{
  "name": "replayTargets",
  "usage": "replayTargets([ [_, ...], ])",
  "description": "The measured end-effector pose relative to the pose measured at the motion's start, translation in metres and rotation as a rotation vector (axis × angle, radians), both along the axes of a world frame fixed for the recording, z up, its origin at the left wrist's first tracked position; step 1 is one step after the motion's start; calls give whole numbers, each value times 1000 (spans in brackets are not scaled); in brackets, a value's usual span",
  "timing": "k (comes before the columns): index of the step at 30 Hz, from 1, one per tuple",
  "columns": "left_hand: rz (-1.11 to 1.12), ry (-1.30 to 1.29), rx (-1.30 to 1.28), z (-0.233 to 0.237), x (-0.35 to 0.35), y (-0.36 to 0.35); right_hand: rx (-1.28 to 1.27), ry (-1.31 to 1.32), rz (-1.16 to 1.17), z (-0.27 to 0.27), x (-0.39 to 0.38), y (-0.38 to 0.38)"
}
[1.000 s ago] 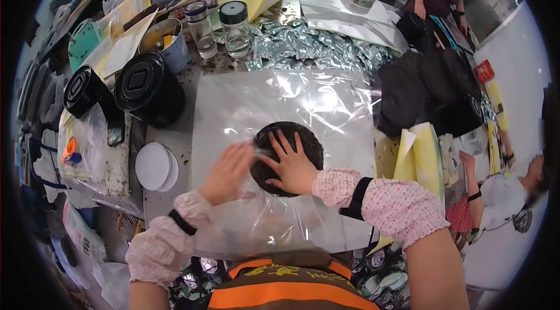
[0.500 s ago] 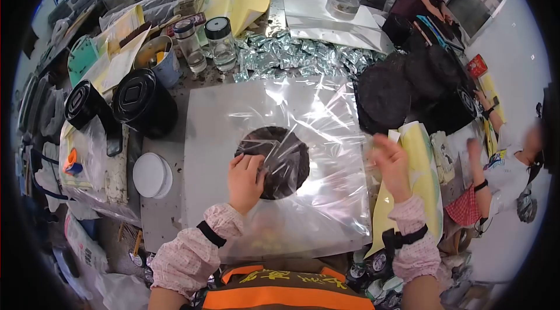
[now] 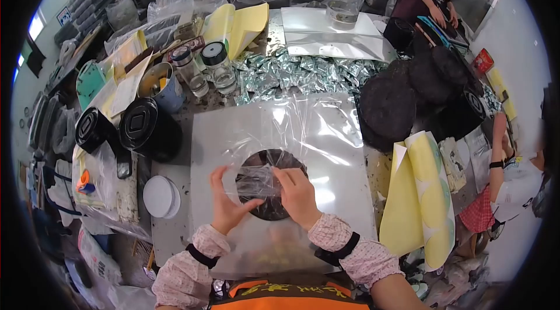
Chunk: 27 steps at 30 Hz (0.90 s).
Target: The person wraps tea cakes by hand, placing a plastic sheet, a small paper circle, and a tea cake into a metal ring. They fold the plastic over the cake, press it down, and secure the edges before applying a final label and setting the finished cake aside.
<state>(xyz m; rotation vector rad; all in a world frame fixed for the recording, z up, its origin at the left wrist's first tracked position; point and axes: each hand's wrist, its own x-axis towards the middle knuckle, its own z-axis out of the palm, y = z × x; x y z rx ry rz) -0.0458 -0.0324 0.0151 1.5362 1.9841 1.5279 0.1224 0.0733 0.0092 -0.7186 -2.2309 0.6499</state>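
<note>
A round dark cake lies on a pale metal sheet in the middle. Clear plastic film is gathered over its upper part and spreads up the sheet. To the left of the cake, my left hand has thumb and fingers wide apart, the thumb reaching over the cake's edge beside the film. My right hand is at the cake's right side, fingers closed on the film's edge.
Black canisters, a white lid and glass jars are left. Small foil packets lie behind. Stacked dark cakes and rolled yellow paper are right. Co-workers' hands show upper right, and a co-worker's arm at far right.
My right hand has moved left from the yellow paper to the cake and closed on the film. The film is now folded toward the cake. My left hand has opened and shifted slightly left.
</note>
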Motion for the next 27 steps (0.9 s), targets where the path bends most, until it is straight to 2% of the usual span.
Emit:
replayTargets([
  [1, 71, -88, 62, 4, -2, 3, -21, -13, 19, 3, 0, 0],
  [2, -108, -443, 115, 5, 10, 16, -43, -32, 46, 7, 0, 0],
  [3, -138, -278, 70, 2, 15, 21, -59, -53, 75, 10, 0, 2],
  [5, -187, 59, -8, -4, 18, 37, -136, 134, 224, 7, 15, 13],
  [6, -146, 60, 34, -9, 22, 38, -169, 233, 301, 3, 25, 24],
  [7, -171, 86, 15, -12, 20, 39, -21, 283, 248, 1, 32, 41],
  [9, -234, 132, -57, -18, 17, 35, -310, 550, -243, -4, 13, 57],
  [12, -214, 86, -189, -26, 20, 33, -1424, 920, -131, -11, -34, 99],
  [13, -201, 67, -230, -23, 16, 36, -1105, 759, 35, -3, -37, 91],
  [15, -74, -523, -12, -5, 23, 39, -453, 415, 319, 9, -32, 60],
  [17, -57, -684, 102, -1, 23, 40, -391, 405, 476, -11, -23, 55],
  [18, -103, -548, 95, -2, 13, 39, -371, 392, 549, -23, -18, 53],
  [19, -145, -419, 82, -4, 5, 34, -568, 507, 500, -30, -15, 52],
  [20, -325, -172, 34, -5, -2, 32, -764, 616, 442, -36, -13, 56],
  [21, -297, -26, -38, -12, 2, 31, -955, 723, 376, -38, -13, 58],
  [22, -268, 123, -108, -21, 6, 33, -926, 763, 191, -29, -23, 48],
  [24, -151, 440, -243, -21, 21, 35, -536, 392, 75, -1, -22, 21],
  [25, -130, 468, -233, -19, 25, 34, -328, 217, 21, 7, -20, 11],
  [27, -91, 531, -208, -17, 27, 35, -232, 98, 35, 10, -9, 16],
])
